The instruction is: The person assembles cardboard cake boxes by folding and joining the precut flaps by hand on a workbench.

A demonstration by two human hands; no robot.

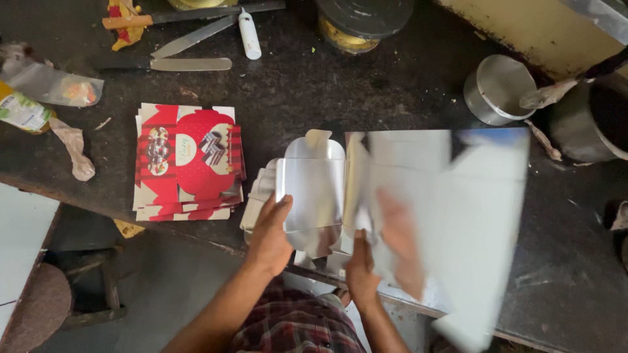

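From the head camera, looking straight down: a stack of flat red-and-cream printed cardboard box blanks [188,161] sits on the dark stone bench [327,91], left of the hands. Far left, a crumpled clear plastic bag [55,85] lies by the bench edge. At the top edge, a long metal palette knife [190,64] and a small white squeeze bottle [248,34]. Upper right, a round steel tin [498,88] stands empty-side up.

Centre stage: the left hand [269,236] lies flat, fingers spread, pressing on a silver-lined, half-folded cardboard box blank [313,189] atop a low pile of similar blanks at the near bench edge. Just to its right, the right hand [363,265] is clamped on the lower edge of a big silver-white cardboard sheet [451,216], which is lifted, tilted and heavily blurred. The sheet touches the folded blank's right side.
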